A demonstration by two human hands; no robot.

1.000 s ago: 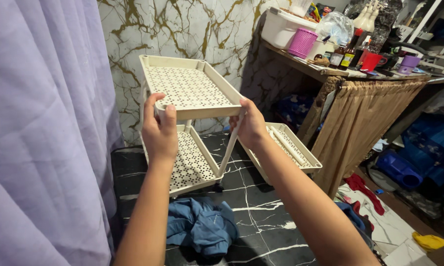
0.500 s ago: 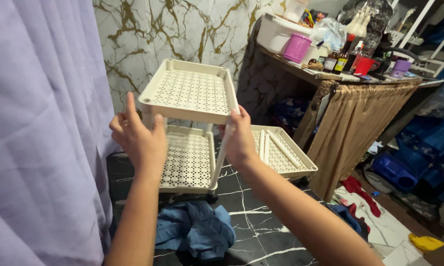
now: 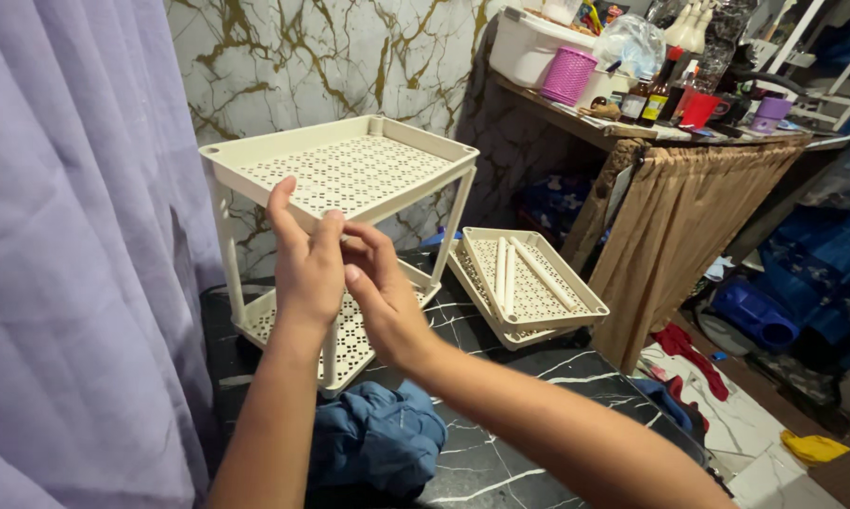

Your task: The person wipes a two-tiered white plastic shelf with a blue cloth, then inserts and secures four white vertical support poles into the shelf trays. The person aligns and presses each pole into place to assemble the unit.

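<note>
A cream two-tier plastic rack (image 3: pixel 340 174) with perforated shelves is seen standing on a black marble-patterned floor (image 3: pixel 519 415), close to a marble-patterned wall (image 3: pixel 284 57) and beside a lilac curtain (image 3: pixel 67 236). The left hand (image 3: pixel 304 259) is held against the front edge of the rack's top shelf, its fingers raised and loosely spread, so that nothing is firmly clasped by it. The right hand (image 3: pixel 383 297) is brought up just beside the left, its fingertips pinched at the front corner under the top shelf, where the front leg meets it; whether the leg itself is grasped cannot be told. Spare cream trays (image 3: pixel 529 283) with loose cream poles (image 3: pixel 505 273) laid in them are stacked near the rack. A blue cloth (image 3: pixel 378 438) is crumpled below the forearms. A cluttered bench (image 3: pixel 632 123) draped in tan fabric is seen beyond.
</note>
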